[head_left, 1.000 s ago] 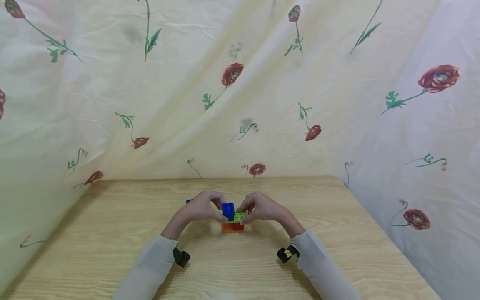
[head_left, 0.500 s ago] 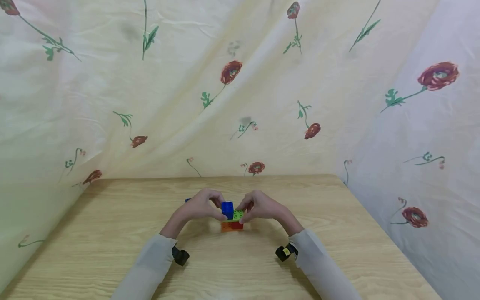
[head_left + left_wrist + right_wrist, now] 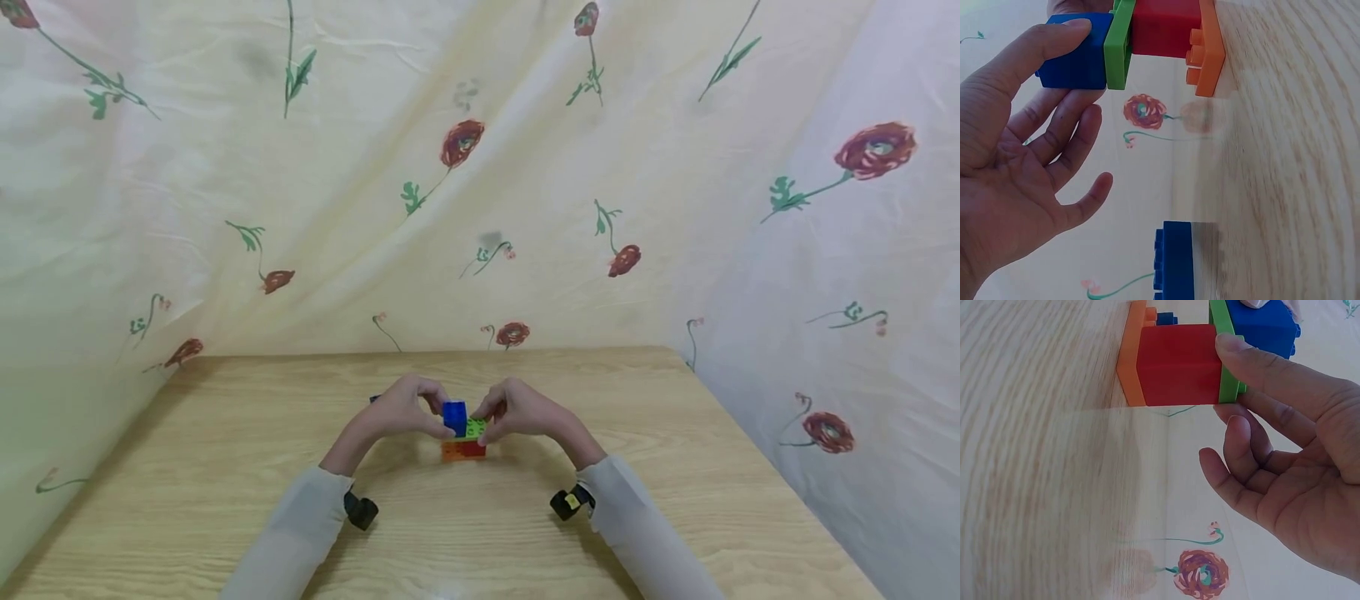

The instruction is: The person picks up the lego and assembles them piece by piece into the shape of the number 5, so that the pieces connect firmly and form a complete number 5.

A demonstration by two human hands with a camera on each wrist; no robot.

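Note:
A small stack of toy building bricks stands on the table between my hands. An orange plate [image 3: 1212, 53] is at the bottom, a red brick [image 3: 1179, 365] sits on part of it, and a light-green plate [image 3: 476, 428] lies over the red. Atop the green plate's left half is a blue brick [image 3: 454, 418]. My left hand [image 3: 405, 408] pinches the blue brick between thumb and fingers, its little finger extended away. With thumb and index finger, my right hand [image 3: 519, 408] grips the green plate's right end. Whether the blue brick is fully seated cannot be told.
Another blue brick [image 3: 1177, 259] lies on the wooden table [image 3: 465, 533] beyond my left hand, mostly hidden in the head view. A flowered curtain [image 3: 337, 167] hangs behind the table and along its sides. Each wrist wears a black camera.
Both hands keep the same hold on the bricks, and the stack looks unchanged. The whole head view has shifted slightly, with the scene a little higher in it.

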